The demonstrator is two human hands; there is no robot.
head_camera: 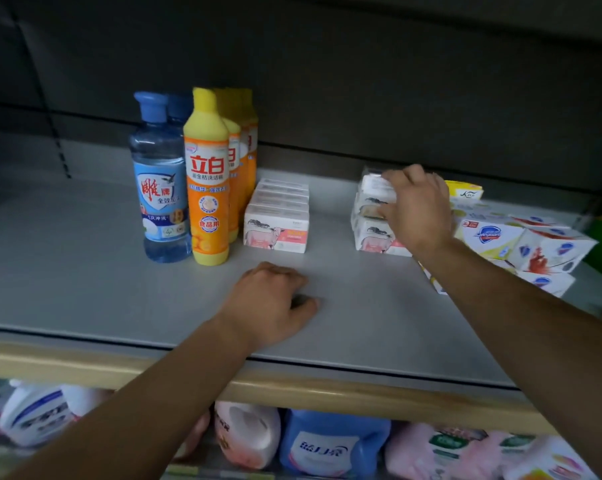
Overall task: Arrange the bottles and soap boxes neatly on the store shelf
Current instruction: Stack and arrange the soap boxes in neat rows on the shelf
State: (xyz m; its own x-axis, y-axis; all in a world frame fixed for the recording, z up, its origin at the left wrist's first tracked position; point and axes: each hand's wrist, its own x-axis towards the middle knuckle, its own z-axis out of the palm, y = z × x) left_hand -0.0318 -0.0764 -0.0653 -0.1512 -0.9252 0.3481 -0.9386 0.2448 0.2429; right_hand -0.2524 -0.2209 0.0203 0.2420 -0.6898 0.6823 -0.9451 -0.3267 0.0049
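Grey shelf (85, 271) lies bare between rows; right hand (417, 209) fingers pinch a soap box (375, 184); left hand (268, 303) fingers curled.

Shelf deck (85, 258): smooth, matt grey, lightly reflective near the front. Front edge strip (327, 389): pale, wood-look, satin finish. Blue bottle (161, 188): clear glossy plastic, opaque blue cap, shiny printed label. Orange bottle (208, 188): opaque glossy plastic, smooth yellow cap. Soap boxes (276, 216): white printed cardboard, slight sheen. Wrapped soap packs (531, 244): glossy, creased film or paper. Detergent jugs (330, 441) below: smooth plastic, blurred.
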